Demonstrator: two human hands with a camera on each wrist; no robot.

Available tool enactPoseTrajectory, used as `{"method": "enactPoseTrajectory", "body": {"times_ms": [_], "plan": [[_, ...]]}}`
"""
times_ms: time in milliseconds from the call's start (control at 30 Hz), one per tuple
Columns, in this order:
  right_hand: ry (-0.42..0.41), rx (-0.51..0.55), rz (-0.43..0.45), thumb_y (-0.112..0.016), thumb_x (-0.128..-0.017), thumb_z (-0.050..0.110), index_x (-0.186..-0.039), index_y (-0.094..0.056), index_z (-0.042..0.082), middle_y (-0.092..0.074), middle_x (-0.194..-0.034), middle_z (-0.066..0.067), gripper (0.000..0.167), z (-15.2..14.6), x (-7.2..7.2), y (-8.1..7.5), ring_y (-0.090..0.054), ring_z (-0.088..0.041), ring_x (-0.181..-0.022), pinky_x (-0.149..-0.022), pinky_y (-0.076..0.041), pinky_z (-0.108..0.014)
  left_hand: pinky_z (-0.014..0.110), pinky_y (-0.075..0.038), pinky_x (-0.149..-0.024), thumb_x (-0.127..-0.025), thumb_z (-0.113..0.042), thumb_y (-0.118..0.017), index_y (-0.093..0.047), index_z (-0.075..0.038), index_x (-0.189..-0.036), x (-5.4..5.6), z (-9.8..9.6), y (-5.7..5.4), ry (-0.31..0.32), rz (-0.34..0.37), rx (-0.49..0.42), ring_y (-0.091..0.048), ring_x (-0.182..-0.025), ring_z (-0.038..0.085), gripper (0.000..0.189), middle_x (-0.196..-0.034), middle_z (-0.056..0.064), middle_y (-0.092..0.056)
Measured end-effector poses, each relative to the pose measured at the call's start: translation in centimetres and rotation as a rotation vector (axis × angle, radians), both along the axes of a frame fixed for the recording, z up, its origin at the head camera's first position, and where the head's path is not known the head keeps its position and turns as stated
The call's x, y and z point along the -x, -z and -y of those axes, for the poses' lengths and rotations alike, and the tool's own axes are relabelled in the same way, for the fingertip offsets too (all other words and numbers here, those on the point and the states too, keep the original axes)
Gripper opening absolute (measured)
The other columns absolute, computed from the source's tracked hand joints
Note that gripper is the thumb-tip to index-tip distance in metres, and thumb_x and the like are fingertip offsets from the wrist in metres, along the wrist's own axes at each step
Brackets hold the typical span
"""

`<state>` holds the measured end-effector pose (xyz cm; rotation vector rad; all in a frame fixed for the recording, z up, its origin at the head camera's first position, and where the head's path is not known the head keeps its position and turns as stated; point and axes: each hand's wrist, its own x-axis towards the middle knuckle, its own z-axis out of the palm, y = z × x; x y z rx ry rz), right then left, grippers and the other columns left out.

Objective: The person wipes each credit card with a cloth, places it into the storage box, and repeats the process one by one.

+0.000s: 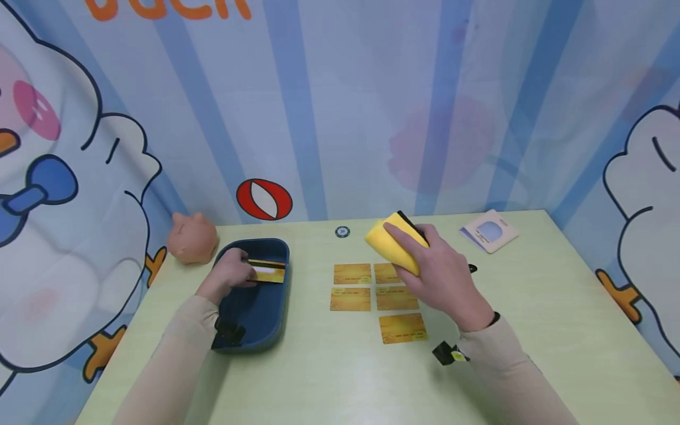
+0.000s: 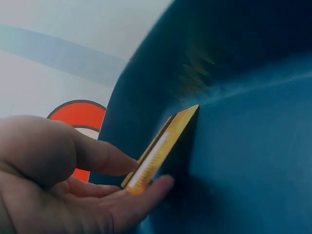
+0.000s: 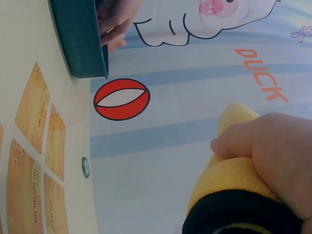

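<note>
In the head view my left hand reaches inside a dark blue bin. It pinches a gold bank card between thumb and fingers, the dark stripe and white strip showing. The left wrist view has the same card tilted, its far end close to the bin's wall. My right hand grips a soft, fuzzy yellow thing with a black edge, raised above the table; its exact kind is unclear. Several more gold bank cards lie face up in rows below, one partly hidden by the right hand.
A pink piggy bank stands behind the bin at the left. A small round chip lies near the table's back edge, and a pale booklet at the back right. Behind the table hangs a cartoon-printed curtain.
</note>
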<state>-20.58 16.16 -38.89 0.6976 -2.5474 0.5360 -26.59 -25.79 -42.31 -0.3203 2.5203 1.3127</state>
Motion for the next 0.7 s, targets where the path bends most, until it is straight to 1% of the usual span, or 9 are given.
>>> {"method": "enactPoseTrajectory", "body": {"times_ms": [33,100,233,300,500,700], "plan": [[0.002,0.000,0.001,-0.078,-0.093,0.025,-0.157,-0.048,0.031,-0.055,-0.132,-0.025,0.071,0.0,0.0,0.0,-0.063,-0.030,-0.084,-0.054,-0.055,-0.043,0.034,-0.065,-0.075,-0.094,0.010,-0.054,-0.023,0.023,-0.154,0.0,-0.1,-0.1,0.002,0.002,0.029,-0.061,-0.123,0.048,0.068,-0.149,0.040,-0.037],[0.006,0.000,0.002,-0.078,-0.093,0.024,-0.158,-0.048,0.031,-0.055,-0.132,-0.025,0.072,0.0,0.0,-0.1,-0.063,-0.031,-0.084,-0.054,-0.055,-0.044,0.035,-0.065,-0.074,-0.096,0.006,-0.055,-0.024,0.022,-0.153,-0.1,-0.2,-0.2,0.005,0.010,0.081,-0.059,-0.125,0.049,0.067,-0.150,0.039,-0.037],[0.006,-0.002,0.003,-0.077,-0.093,0.025,-0.158,-0.048,0.031,-0.055,-0.132,-0.025,0.071,-0.1,-0.1,-0.3,-0.063,-0.031,-0.085,-0.055,-0.056,-0.044,0.036,-0.065,-0.074,-0.097,0.001,-0.056,-0.026,0.022,-0.152,-0.2,-0.3,-0.7,0.005,0.020,0.168,-0.061,-0.121,0.047,0.066,-0.148,0.039,-0.040],[0.001,-0.002,0.002,-0.077,-0.093,0.026,-0.158,-0.048,0.031,-0.055,-0.132,-0.024,0.071,-0.1,-0.1,-0.3,-0.064,-0.031,-0.085,-0.055,-0.055,-0.044,0.038,-0.065,-0.076,-0.097,-0.001,-0.057,-0.027,0.022,-0.152,-0.2,-0.4,-0.9,0.008,0.031,0.201,-0.061,-0.121,0.046,0.067,-0.148,0.039,-0.041],[-0.006,0.003,0.004,-0.077,-0.094,0.027,-0.157,-0.049,0.032,-0.056,-0.132,-0.023,0.070,0.0,0.0,-0.2,-0.064,-0.030,-0.085,-0.055,-0.055,-0.042,0.044,-0.064,-0.084,-0.098,-0.006,-0.057,-0.028,0.021,-0.152,-0.2,-0.5,-1.1,0.013,0.064,0.244,-0.059,-0.125,0.045,0.067,-0.147,0.038,-0.043],[0.000,0.000,0.011,-0.079,-0.093,0.027,-0.157,-0.049,0.032,-0.056,-0.132,-0.023,0.071,0.1,-0.1,-0.1,-0.063,-0.030,-0.085,-0.055,-0.055,-0.042,0.046,-0.064,-0.085,-0.099,-0.007,-0.057,-0.030,0.021,-0.151,-0.2,-0.7,-1.2,0.012,0.069,0.266,-0.061,-0.120,0.043,0.065,-0.145,0.038,-0.045]]}}
